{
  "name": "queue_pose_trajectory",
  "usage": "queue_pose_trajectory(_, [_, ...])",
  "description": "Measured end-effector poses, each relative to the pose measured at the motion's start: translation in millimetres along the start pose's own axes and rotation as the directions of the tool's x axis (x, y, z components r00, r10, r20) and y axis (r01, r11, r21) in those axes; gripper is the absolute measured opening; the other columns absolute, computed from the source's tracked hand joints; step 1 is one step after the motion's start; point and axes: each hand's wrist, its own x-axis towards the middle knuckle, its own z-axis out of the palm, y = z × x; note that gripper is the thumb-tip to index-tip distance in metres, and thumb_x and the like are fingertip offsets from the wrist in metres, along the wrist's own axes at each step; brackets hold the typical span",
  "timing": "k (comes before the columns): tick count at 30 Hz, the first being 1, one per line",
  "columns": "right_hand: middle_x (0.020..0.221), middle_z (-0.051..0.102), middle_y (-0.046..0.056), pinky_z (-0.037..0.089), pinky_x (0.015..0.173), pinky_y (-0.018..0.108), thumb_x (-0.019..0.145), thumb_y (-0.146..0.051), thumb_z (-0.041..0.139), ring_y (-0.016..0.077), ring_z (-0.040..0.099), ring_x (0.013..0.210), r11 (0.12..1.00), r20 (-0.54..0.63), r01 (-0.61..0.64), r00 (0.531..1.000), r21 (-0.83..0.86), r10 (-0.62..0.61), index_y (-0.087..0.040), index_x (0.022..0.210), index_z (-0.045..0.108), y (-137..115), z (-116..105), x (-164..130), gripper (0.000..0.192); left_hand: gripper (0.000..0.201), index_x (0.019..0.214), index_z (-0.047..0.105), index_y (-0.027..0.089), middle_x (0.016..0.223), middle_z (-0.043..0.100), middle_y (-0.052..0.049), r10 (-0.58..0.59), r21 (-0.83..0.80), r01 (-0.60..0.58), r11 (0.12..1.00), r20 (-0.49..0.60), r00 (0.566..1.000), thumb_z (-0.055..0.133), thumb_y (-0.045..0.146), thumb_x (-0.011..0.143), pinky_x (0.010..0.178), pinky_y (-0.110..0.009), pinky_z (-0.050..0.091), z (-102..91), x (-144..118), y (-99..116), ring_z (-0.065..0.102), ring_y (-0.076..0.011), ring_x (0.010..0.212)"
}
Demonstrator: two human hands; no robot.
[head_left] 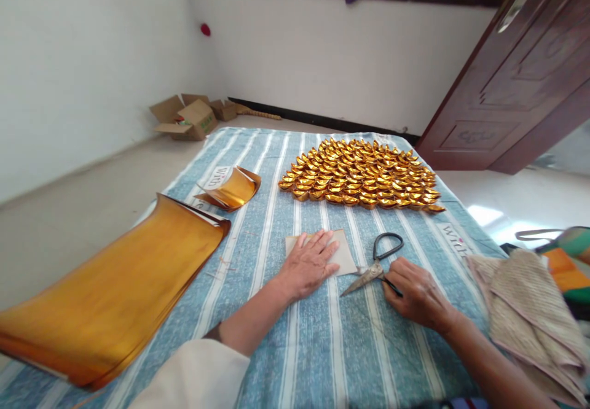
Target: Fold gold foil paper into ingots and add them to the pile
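Observation:
My left hand (310, 266) lies flat, fingers spread, on a pale piece of paper (346, 253) with a thin gold edge showing at its top. To its right, my right hand (415, 289) is closed around one black handle of a pair of scissors (371, 272). The blades are apart; one points down to the left and the other reaches the paper's lower right corner. The second handle loop stands free above my fingers. A large stack of gold paper sheets (115, 286) lies at the left, and a smaller curled stack of gold paper (236, 189) sits beyond it.
Many folded gold paper ingots (359, 175) stand in rows at the far side of the blue striped cloth (276, 335). A beige towel (525, 311) lies at the right edge. Cardboard boxes (193, 120) are on the floor, and a brown door (498, 83) stands at the right.

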Motion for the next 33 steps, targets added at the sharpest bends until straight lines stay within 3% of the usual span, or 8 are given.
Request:
queue_pose_trajectory(8, [0.063,0.047,0.002,0.034,0.059,0.03,0.084,-0.011,0.049,0.0164,0.045,0.064,0.999,0.02,-0.03,0.999,0.009,0.03,-0.02,0.06,0.051,-1.7,-4.2,-13.6,0.025,0.051,0.144,0.033,0.024,0.155,0.022,-0.008,-0.003,-0.031,0.003,1.0,0.005,1.0,0.029,0.046,0.098,0.113,-0.055,0.013,-2.3,0.2,1.2,0.017,-0.0246,0.143])
queue_pose_trajectory(17, [0.064,0.049,0.002,0.035,0.061,0.03,0.081,-0.01,0.05,0.0169,0.046,0.066,1.0,0.007,-0.021,1.0,0.004,0.021,-0.02,0.061,0.051,-11.0,5.0,4.9,0.022,0.051,0.144,0.033,0.023,0.155,0.022,-0.008,-0.008,-0.031,0.009,0.999,0.048,0.999,0.027,0.045,0.099,0.113,-0.052,0.01,-10.5,-0.1,4.4,0.014,-0.0225,0.144])
queue_pose_trajectory(26, [0.063,0.047,0.002,0.034,0.06,0.03,0.08,-0.009,0.05,0.0163,0.045,0.064,0.999,0.009,-0.026,1.0,0.027,0.026,-0.02,0.059,0.049,-17.3,1.0,-7.6,0.024,0.051,0.144,0.034,0.023,0.156,0.021,-0.008,0.002,-0.046,0.0,0.999,0.049,0.999,0.028,0.046,0.098,0.113,-0.054,0.01,-10.2,0.9,3.8,0.014,-0.0239,0.144])
queue_pose_trajectory(33, [0.064,0.049,0.002,0.035,0.06,0.03,0.08,-0.011,0.051,0.0169,0.047,0.066,0.999,-0.002,-0.029,1.0,0.021,0.029,-0.02,0.061,0.051,-20.9,9.2,6.6,0.022,0.052,0.145,0.031,0.022,0.156,0.019,-0.009,0.008,-0.061,-0.002,0.998,0.089,0.996,0.027,0.046,0.098,0.112,-0.056,0.011,-12.3,2.4,2.5,0.012,-0.0246,0.144])
